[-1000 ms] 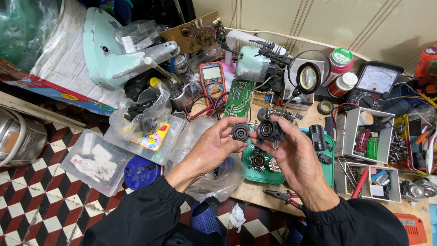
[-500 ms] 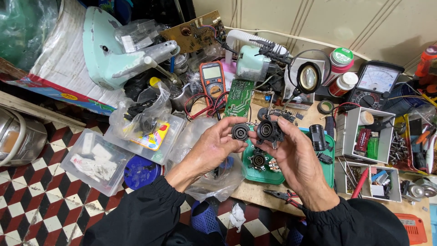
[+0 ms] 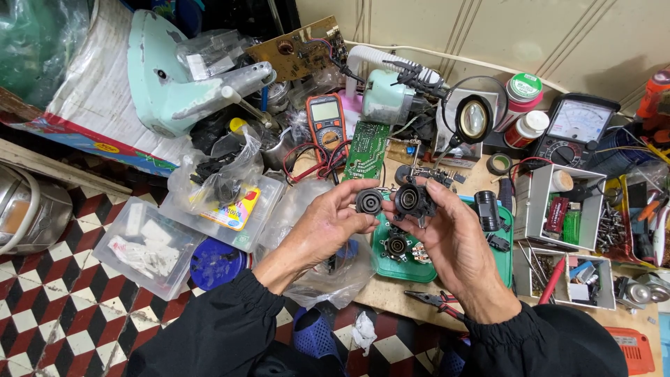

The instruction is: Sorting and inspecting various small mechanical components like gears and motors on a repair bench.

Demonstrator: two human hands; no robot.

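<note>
1. Surface (image 3: pixel 391 297): crowded workbench, wood top. Green tray (image 3: pixel 412 269) sits just under both hands and holds a round black part (image 3: pixel 396 246).
2. Far side, centre: orange multimeter (image 3: pixel 326 120) with red and black leads; green circuit board (image 3: pixel 368 150) lying just right of it; pale green motor housing (image 3: pixel 382 98) behind.
3. Far right: magnifier (image 3: pixel 474 119) on a black arm, analogue meter (image 3: pixel 576 126), two capped jars (image 3: pixel 523 91).
4. Right: open white boxes (image 3: pixel 558 202) with small parts and screws. Black cylinder (image 3: pixel 487 209) stands on the tray's right edge, close to the right hand.
5. Left: clear plastic tubs (image 3: pixel 150 248) and bags (image 3: pixel 223 178) of parts, blue lid (image 3: pixel 216 264), large pale green casing (image 3: pixel 167 84) at far left. Checked floor (image 3: pixel 56 307) below.
6. Near edge: pliers (image 3: pixel 436 300) lie on the surface beneath the right wrist.
7. Left hand (image 3: pixel 328 227): fingers curled, pinching a small round black socket (image 3: pixel 368 202) between thumb and fingertips, its open face towards the camera.
8. Right hand (image 3: pixel 453 234): fingers closed round a larger black connector (image 3: pixel 413 200), thumb on its near side; metal tabs show under it.
9. Socket and connector are held side by side above the tray, almost touching; contact cannot be confirmed. Nothing blocks the view of either.
</note>
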